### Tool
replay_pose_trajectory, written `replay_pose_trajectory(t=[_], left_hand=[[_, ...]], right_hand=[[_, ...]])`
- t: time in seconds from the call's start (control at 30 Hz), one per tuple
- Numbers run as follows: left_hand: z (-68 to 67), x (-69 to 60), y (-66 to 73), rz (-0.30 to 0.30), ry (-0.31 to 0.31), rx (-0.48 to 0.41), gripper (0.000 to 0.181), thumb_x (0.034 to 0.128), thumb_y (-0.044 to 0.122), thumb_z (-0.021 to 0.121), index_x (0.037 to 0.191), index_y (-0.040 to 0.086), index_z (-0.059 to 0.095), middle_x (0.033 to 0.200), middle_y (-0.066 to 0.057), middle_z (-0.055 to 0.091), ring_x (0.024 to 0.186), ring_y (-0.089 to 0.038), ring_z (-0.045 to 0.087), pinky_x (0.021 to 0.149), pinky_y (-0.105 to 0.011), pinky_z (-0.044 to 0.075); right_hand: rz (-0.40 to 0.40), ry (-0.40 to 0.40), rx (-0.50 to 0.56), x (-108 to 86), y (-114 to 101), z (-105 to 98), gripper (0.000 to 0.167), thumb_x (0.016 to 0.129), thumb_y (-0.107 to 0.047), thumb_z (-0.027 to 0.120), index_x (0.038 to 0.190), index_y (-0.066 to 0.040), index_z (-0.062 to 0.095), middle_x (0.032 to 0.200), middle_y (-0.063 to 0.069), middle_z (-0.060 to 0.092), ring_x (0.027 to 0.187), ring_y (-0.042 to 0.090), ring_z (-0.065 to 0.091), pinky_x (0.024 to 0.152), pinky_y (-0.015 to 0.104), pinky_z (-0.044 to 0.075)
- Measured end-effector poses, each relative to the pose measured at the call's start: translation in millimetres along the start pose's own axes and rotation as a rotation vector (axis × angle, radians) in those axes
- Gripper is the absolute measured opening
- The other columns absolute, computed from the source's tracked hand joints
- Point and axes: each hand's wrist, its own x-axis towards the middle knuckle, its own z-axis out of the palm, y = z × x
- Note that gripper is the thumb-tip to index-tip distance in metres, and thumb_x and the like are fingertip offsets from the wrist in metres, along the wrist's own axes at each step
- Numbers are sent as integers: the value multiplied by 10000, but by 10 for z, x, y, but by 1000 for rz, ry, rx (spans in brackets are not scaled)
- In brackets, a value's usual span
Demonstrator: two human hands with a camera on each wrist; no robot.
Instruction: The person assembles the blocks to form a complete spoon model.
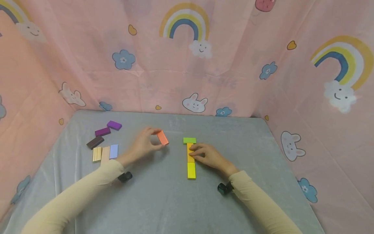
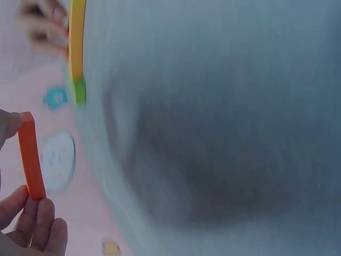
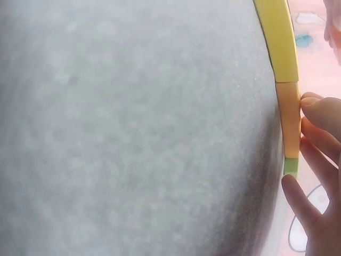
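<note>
An orange-red block (image 1: 162, 137) is pinched by its ends between the thumb and fingers of my left hand (image 1: 143, 143), raised over the cloth; the left wrist view shows the same orange-red block (image 2: 32, 157) edge on. My right hand (image 1: 211, 156) touches the light-orange block (image 1: 190, 152) with its fingertips. That block lies lengthwise between a green block (image 1: 189, 140) set crosswise at the far end and a yellow block (image 1: 191, 171) at the near end. In the right wrist view the fingers (image 3: 314, 109) rest against the light-orange block (image 3: 289, 117).
Left of my left hand lie a blue block (image 1: 113, 151), a tan block (image 1: 105, 154) and a striped block (image 1: 97, 154). Farther back are a dark brown block (image 1: 95, 142) and two purple blocks (image 1: 114, 125). Grey cloth (image 1: 163, 201) covers the table; pink curtains (image 1: 146, 87) surround it.
</note>
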Motion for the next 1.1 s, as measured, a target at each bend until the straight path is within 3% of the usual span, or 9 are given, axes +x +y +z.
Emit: replay_pose_trajectory(t=[0.3, 0.47, 0.63, 0.87, 1.1], left_hand=[[332, -213, 410, 182, -130, -8, 588, 742, 286, 855, 1257, 108, 634, 1169, -8, 642, 1099, -204, 616, 961, -403, 523], [539, -341, 557, 296, -209, -19, 573, 742, 296, 849, 1245, 129, 632, 1174, 23, 628, 1092, -130, 601, 949, -329, 530], [695, -475, 675, 370, -269, -34, 583, 746, 334, 851, 1245, 132, 628, 1155, 24, 598, 1030, -123, 592, 902, -274, 524], [808, -615, 766, 374, -326, -25, 584, 747, 387, 845, 1252, 182, 635, 1073, 76, 547, 903, -91, 521, 782, -165, 430], [841, -707, 816, 341, -333, -28, 584, 728, 385, 860, 1234, 182, 650, 1051, 84, 532, 910, -62, 467, 779, -150, 407]], right_hand=[[24, -2, -1, -5, -2, 6, 190, 913, -171, 708, 1090, -148, 774, 1254, 16, 685, 1233, 235, 614, 1080, 459, 481], [3, 10, 4, -10, -5, 6, 202, 907, -161, 714, 1098, -131, 771, 1246, 39, 690, 1223, 251, 620, 1069, 472, 487], [-30, 35, 15, -8, 9, 16, 195, 896, -141, 723, 1084, -122, 776, 1221, 58, 699, 1203, 258, 632, 1050, 460, 503], [-29, 33, 12, -11, 9, 12, 198, 895, -150, 725, 1086, -134, 776, 1225, 40, 698, 1212, 248, 628, 1055, 452, 499], [-34, 31, 16, -13, -12, -1, 193, 896, -142, 722, 1080, -120, 776, 1219, 50, 700, 1207, 259, 629, 1053, 466, 498]])
